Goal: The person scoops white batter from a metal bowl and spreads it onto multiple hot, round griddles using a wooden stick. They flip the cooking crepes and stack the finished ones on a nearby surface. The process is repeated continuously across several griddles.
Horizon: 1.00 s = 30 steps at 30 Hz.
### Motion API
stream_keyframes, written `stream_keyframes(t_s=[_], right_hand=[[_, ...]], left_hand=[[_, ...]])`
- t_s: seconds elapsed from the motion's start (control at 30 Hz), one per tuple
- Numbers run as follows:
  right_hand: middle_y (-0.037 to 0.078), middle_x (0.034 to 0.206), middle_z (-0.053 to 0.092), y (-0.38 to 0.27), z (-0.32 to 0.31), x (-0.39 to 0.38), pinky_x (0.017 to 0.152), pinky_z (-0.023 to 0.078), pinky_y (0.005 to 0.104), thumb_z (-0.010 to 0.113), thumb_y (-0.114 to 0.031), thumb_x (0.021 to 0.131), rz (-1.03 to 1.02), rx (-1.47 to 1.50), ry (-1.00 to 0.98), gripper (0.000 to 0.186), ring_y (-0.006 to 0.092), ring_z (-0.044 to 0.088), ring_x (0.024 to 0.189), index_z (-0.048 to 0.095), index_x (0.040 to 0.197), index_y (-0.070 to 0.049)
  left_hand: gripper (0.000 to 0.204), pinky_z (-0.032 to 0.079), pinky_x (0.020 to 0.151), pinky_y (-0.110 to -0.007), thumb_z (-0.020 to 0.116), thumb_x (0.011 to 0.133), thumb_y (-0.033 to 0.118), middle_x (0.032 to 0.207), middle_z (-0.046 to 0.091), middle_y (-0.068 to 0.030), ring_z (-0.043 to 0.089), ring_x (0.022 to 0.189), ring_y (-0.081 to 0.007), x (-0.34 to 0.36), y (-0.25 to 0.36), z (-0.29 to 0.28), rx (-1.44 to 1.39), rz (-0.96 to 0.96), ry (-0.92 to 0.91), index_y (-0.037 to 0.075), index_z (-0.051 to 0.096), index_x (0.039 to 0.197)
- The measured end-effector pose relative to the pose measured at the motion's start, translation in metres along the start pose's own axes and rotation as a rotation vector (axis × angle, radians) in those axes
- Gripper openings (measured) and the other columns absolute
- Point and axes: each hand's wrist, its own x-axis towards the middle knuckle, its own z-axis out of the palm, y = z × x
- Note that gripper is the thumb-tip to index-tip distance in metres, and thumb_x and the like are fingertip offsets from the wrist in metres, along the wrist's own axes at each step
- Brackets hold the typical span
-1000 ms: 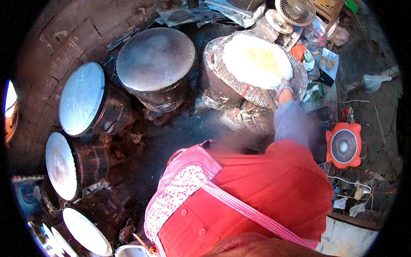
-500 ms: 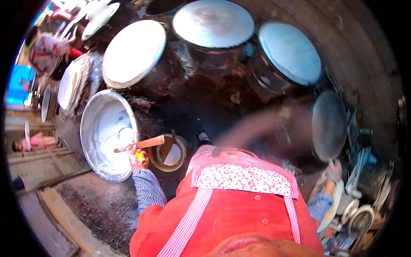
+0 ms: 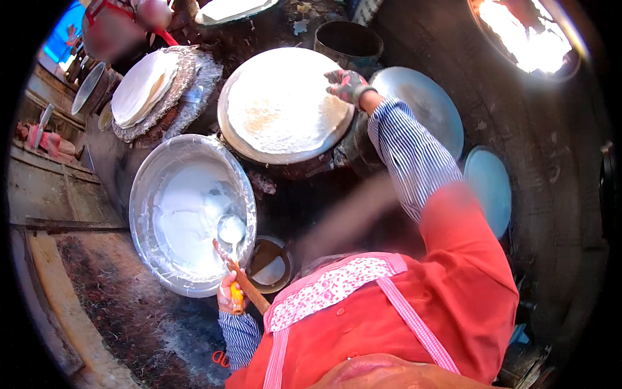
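Note:
My right hand (image 3: 346, 86), in a dark patterned glove, is at the back right edge of a white sheet (image 3: 278, 110) on a round griddle (image 3: 241, 146), fingers apart and slightly bent. My left hand (image 3: 230, 292) grips a wooden paddle (image 3: 249, 285) and a yellow-handled ladle (image 3: 232, 228) at the front rim of a large metal basin (image 3: 146, 253). The ladle's bowl is over the white batter (image 3: 181, 211) in that basin. A smaller pot (image 3: 268, 266) with brown contents sits just right of the basin, partly hidden behind it.
A stack of white sheets (image 3: 142, 87) rests on a woven tray at the back left. Blue-grey griddles (image 3: 489, 188) line the right side, and a dark drum (image 3: 348, 42) stands behind. A blurred co-worker (image 3: 113, 29) is at upper left. Wooden boards (image 3: 78, 318) edge the left.
The view has swung round from the sheet pile and fans. My right hand has moved onto the sheet on the griddle ahead. My left hand still holds the paddle and ladle at the basin.

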Motion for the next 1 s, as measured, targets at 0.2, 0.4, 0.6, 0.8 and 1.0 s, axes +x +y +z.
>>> stream_keyframes(t_s=[0.2, 0.4, 0.6, 0.8, 1.0], right_hand=[[0.009, 0.124, 0.046, 0.01, 0.006, 0.128, 0.093, 0.036, 0.0329, 0.058, -0.03, 0.072, 0.106, -0.255, 0.014, 0.055, 0.0245, 0.045, 0.113, 0.043, 0.124, -0.016], [0.007, 0.108, 0.057, -0.021, -0.007, 0.177, 0.083, 0.043, 0.0317, 0.061, -0.035, 0.067, 0.11, -0.697, -0.237, 0.042, 0.0212, 0.053, 0.102, 0.06, 0.103, -0.013], [0.008, 0.087, 0.062, -0.034, -0.023, 0.167, 0.068, 0.045, 0.0285, 0.059, -0.022, 0.067, -0.011, -0.54, -0.242, 0.024, 0.021, 0.058, 0.078, 0.059, 0.088, -0.009], [0.013, 0.09, 0.061, -0.051, -0.028, 0.105, 0.073, 0.045, 0.0336, 0.055, -0.03, 0.073, -0.203, -0.4, 0.012, 0.029, 0.0281, 0.058, 0.085, 0.058, 0.093, -0.009], [0.015, 0.085, 0.062, -0.105, -0.066, 0.038, 0.068, 0.047, 0.0352, 0.057, -0.026, 0.073, -0.269, -0.335, 0.231, 0.024, 0.0283, 0.06, 0.075, 0.063, 0.089, -0.008]], left_hand=[[0.022, 0.046, 0.042, -0.022, 0.051, 0.08, 0.015, 0.07, 0.059, -0.0083, 0.05, 0.046, -0.0095, 0.021, -0.002, -0.006, -0.063, -0.013, 0.04, -0.003, 0.054, 0.093], [0.025, 0.046, 0.046, -0.022, 0.051, 0.08, 0.015, 0.073, 0.058, -0.0089, 0.049, 0.047, -0.0093, 0.015, -0.009, 0.029, -0.139, 0.037, 0.087, -0.004, 0.052, 0.096], [0.024, 0.046, 0.044, -0.022, 0.054, 0.078, 0.015, 0.073, 0.059, -0.0093, 0.053, 0.047, -0.011, 0.017, -0.022, 0.034, -0.178, 0.117, 0.142, -0.002, 0.053, 0.095], [0.022, 0.051, 0.057, -0.028, 0.057, 0.076, 0.014, 0.077, 0.06, -0.0084, 0.059, 0.064, -0.0194, 0.024, -0.023, 0.031, -0.149, 0.16, 0.167, 0.001, 0.054, 0.093], [0.017, 0.048, 0.047, -0.026, 0.058, 0.077, 0.021, 0.06, 0.057, -0.0019, 0.054, 0.049, -0.0144, 0.037, -0.021, -0.005, -0.11, -0.024, 0.028, 0.004, 0.057, 0.079]])
